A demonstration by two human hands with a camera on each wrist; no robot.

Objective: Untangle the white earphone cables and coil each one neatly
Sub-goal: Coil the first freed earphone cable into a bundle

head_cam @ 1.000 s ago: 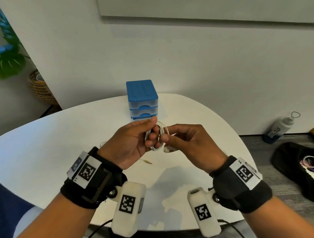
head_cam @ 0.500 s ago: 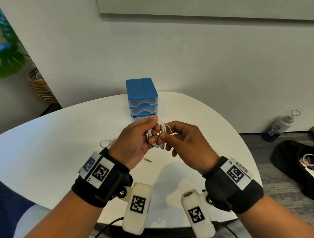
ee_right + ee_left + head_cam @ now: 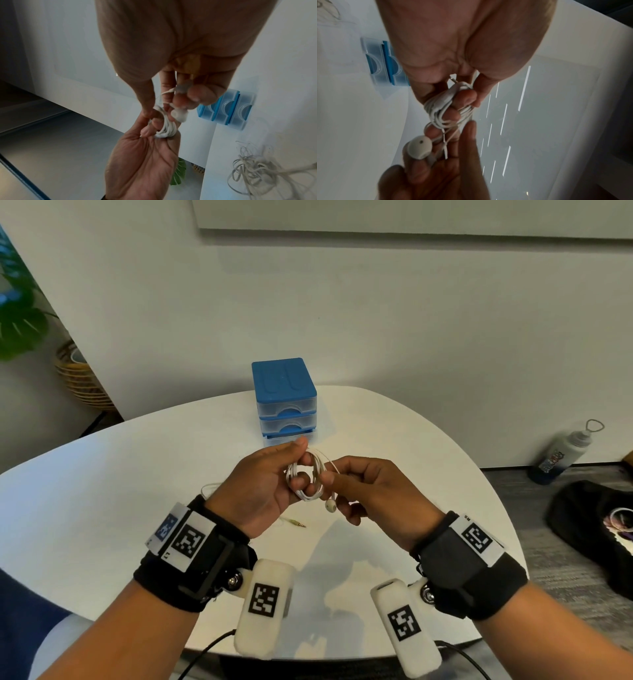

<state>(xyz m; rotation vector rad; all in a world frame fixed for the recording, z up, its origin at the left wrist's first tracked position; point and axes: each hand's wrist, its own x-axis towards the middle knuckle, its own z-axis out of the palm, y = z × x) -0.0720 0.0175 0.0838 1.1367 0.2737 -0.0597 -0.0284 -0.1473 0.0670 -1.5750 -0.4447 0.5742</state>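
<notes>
My left hand [image 3: 274, 484] holds a small coil of white earphone cable [image 3: 308, 475], wound round its fingers [image 3: 465, 97], above the middle of the white table [image 3: 102, 508]. My right hand [image 3: 370, 491] meets it from the right and pinches the loose thin end of the same cable [image 3: 169, 90]. One earbud [image 3: 330, 505] hangs just below the coil, against the right hand's fingers [image 3: 419, 147]. A second white cable [image 3: 254, 169] lies in a loose tangle on the table behind my left wrist, with its gold plug [image 3: 297, 523] showing under the hands.
A small blue drawer box [image 3: 284, 402] stands on the table just beyond my hands. On the floor to the right are a water bottle [image 3: 561, 453] and a black bag [image 3: 596, 525]. A plant [image 3: 17, 316] and a wicker basket [image 3: 82, 381] stand at far left.
The right hand has shifted along the coil and the earbud now hangs free below it. The coil sits tighter on the left hand's fingers.
</notes>
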